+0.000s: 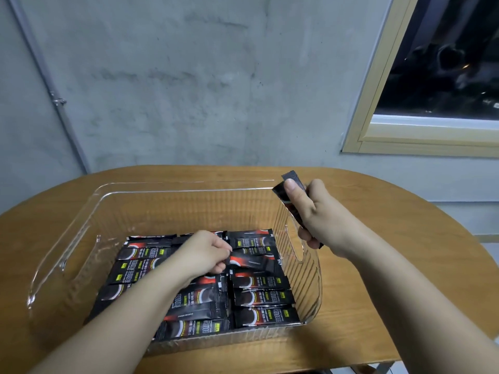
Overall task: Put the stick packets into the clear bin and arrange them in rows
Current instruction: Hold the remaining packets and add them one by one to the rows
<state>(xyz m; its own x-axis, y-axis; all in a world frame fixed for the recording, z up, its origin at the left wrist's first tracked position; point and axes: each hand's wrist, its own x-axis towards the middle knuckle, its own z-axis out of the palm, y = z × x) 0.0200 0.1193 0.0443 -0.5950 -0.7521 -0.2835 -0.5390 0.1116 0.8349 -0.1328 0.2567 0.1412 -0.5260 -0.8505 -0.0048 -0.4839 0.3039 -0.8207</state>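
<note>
Right hand (316, 211) clenched round a small bundle of black stick packets (290, 197), thumb pressed flat on top, bundle raised just over the right-hand wall of the clear bin (81, 238). Left hand (205, 252) down inside the bin, fingertips (225, 256) curled and pinching the near end of one skewed packet (253, 261) in the right-hand row.

Step in hand, by the look of it: straightening that skewed packet so it lies square with its neighbours. Next move likely to call for setting it flat and parallel, then feeding the held bundle down one at a time into whatever gap remains at the far end of the rows.

Bin ribbed and see-through, with oval handle cut-outs in the side walls, resting on a rounded wooden table (378, 265). Inside, laid packets (264, 296) covering most of the floor in roughly three rows, lengthwise left to right, some overlapping; far strip of floor bare. No loose packets visible on the table.
</note>
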